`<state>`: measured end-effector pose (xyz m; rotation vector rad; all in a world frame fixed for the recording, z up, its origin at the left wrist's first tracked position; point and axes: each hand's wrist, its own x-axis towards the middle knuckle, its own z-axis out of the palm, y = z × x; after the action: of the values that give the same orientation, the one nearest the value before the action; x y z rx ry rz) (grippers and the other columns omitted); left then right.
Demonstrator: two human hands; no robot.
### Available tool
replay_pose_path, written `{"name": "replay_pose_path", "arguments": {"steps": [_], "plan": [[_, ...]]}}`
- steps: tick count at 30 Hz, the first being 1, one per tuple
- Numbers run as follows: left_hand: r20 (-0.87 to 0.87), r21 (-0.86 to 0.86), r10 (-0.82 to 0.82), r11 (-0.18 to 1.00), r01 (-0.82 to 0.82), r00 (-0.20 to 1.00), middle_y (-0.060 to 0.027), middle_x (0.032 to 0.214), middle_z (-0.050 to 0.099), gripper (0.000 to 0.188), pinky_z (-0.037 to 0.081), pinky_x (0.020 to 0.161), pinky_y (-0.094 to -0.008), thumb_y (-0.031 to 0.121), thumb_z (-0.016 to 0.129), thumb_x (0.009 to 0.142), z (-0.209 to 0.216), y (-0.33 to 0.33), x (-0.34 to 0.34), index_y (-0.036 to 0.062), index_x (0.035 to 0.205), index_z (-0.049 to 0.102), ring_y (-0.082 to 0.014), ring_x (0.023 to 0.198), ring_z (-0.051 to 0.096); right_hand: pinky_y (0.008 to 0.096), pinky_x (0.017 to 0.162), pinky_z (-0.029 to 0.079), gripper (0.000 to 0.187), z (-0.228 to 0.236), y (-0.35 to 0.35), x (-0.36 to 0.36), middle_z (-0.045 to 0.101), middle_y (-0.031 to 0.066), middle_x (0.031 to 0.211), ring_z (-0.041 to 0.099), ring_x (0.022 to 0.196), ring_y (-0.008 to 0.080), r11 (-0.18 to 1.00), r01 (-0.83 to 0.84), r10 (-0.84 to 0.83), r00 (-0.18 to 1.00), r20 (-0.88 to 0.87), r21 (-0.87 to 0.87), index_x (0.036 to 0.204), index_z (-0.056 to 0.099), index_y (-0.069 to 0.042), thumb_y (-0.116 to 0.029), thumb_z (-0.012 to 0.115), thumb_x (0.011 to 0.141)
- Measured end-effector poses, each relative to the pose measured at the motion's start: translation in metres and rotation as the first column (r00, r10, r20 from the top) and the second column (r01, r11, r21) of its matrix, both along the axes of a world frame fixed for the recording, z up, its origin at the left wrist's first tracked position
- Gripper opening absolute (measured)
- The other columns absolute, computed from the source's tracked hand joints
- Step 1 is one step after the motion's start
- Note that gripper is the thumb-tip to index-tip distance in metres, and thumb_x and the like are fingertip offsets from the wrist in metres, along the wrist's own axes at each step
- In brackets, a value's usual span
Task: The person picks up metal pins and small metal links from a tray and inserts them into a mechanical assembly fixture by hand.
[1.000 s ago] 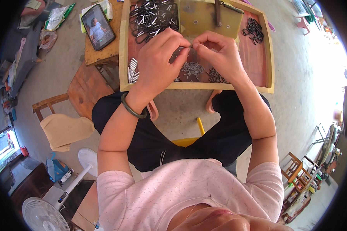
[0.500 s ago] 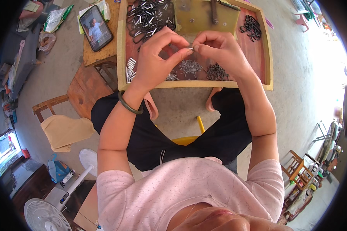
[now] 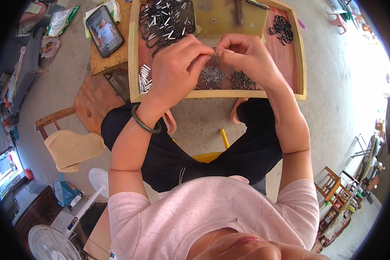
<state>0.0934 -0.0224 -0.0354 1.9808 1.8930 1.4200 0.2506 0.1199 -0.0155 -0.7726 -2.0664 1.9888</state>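
Over the near half of a shallow wooden-rimmed tray (image 3: 303,65), my left hand (image 3: 177,63) and my right hand (image 3: 248,56) meet fingertip to fingertip. Both pinch closed, and whatever tiny piece lies between them is mostly covered by the fingers. Just below the fingertips lies a heap of small silver pins (image 3: 212,76). Beside it, under my right hand, is a heap of small dark metal pieces (image 3: 242,81). Short white cylinders (image 3: 144,79) lie left of my left wrist. Beyond that hand spreads a tangle of black loops with white pieces (image 3: 165,21).
A yellowish board (image 3: 227,21) with a metal bar (image 3: 240,12) occupies the tray's far middle. Dark loops (image 3: 281,29) are bunched at its right. A phone (image 3: 105,31) rests on a wooden table (image 3: 100,63) to the left. A white fan (image 3: 54,242) stands lower left.
My left fingers have closed in toward my right fingertips, covering the small pale piece that showed between them. My right hand has barely moved.
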Motion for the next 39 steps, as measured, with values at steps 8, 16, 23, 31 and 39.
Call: {"name": "replay_pose_path", "arguments": {"steps": [8,16,23,31,39], "plan": [[0.643,-0.085,-0.005,0.993,0.077,0.766,-0.0011,0.089,0.069,0.012,0.054,0.067,-0.0221,-0.002,0.073,0.090,-0.009,0.008,-0.004,-0.0001,0.102,0.073,-0.0078,0.078,0.068,0.0288,0.070,0.053,0.017,0.000,-0.008,-0.005,0.070,0.0048,0.090,0.065,0.075,0.0116,0.852,0.257,-0.120,0.944,-0.309,0.456,0.104,0.070,0.001,-0.007,0.066,0.089],[0.788,-0.017,-0.104,0.981,0.191,0.607,-0.0018,0.097,0.071,0.012,0.056,0.071,-0.0217,0.000,0.074,0.092,-0.009,0.012,-0.006,-0.0005,0.104,0.073,-0.0076,0.082,0.069,0.0313,0.067,0.055,0.018,-0.001,-0.010,-0.012,0.068,0.0093,0.091,0.068,0.075,0.0204,0.601,0.314,0.121,0.873,-0.472,0.735,0.104,0.074,-0.003,0.001,0.072,0.087],[0.824,-0.078,-0.031,0.983,0.168,0.566,-0.0045,0.115,0.070,0.032,0.049,0.074,-0.0227,0.007,0.074,0.095,0.001,0.025,-0.019,0.0005,0.125,0.066,-0.0125,0.097,0.070,0.0280,0.062,0.053,0.015,0.030,0.016,-0.034,0.073,0.0047,0.089,0.069,0.074,0.0129,0.870,0.166,-0.041,0.963,-0.267,0.464,0.105,0.075,-0.001,-0.007,0.072,0.091],[0.884,-0.051,0.067,0.998,-0.046,0.463,0.0007,0.112,0.070,0.036,0.046,0.077,-0.0216,0.026,0.076,0.096,0.004,0.025,-0.051,0.0063,0.125,0.067,-0.0100,0.097,0.069,0.0306,0.052,0.056,0.016,0.080,0.041,-0.090,0.074,0.0106,0.075,0.071,0.058,0.0177,0.762,-0.008,-0.160,0.967,0.200,0.648,0.099,0.075,0.000,-0.005,0.061,0.093],[0.897,-0.025,0.032,0.999,-0.020,0.442,0.0013,0.108,0.071,0.030,0.046,0.078,-0.0217,0.028,0.075,0.096,0.004,0.020,-0.052,0.0080,0.118,0.070,-0.0091,0.095,0.068,0.0303,0.051,0.057,0.020,0.081,0.047,-0.097,0.073,0.0122,0.072,0.070,0.054,0.0191,0.791,-0.095,-0.122,0.943,0.309,0.604,0.105,0.074,0.001,-0.004,0.060,0.091]]}}
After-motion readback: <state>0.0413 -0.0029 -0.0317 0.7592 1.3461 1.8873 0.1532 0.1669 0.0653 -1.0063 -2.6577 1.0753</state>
